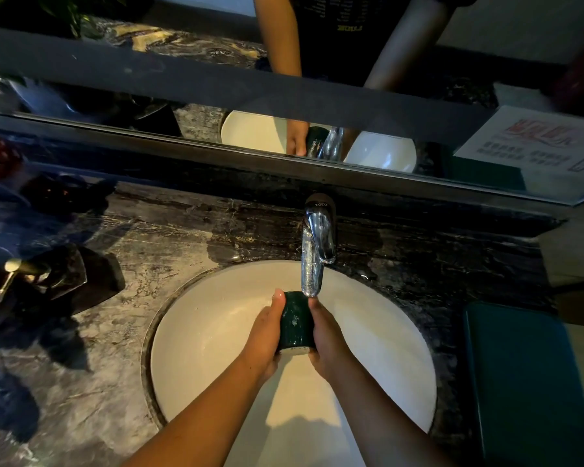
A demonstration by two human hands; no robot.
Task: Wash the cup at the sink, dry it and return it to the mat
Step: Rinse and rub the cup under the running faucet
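A dark green cup [296,323] is held over the white round sink [199,332], lying on its side with its pale end toward me, just under the chrome faucet [316,244] spout. My left hand [265,335] grips its left side, thumb along the top. My right hand [327,335] presses against its right side. A teal mat [526,382] lies on the counter to the right of the sink.
The dark marble counter [122,348] surrounds the basin. A black soap dispenser [58,278] with a brass pump stands at the left. A mirror [317,143] runs along the back, reflecting my arms. A printed card [536,143] leans at the back right.
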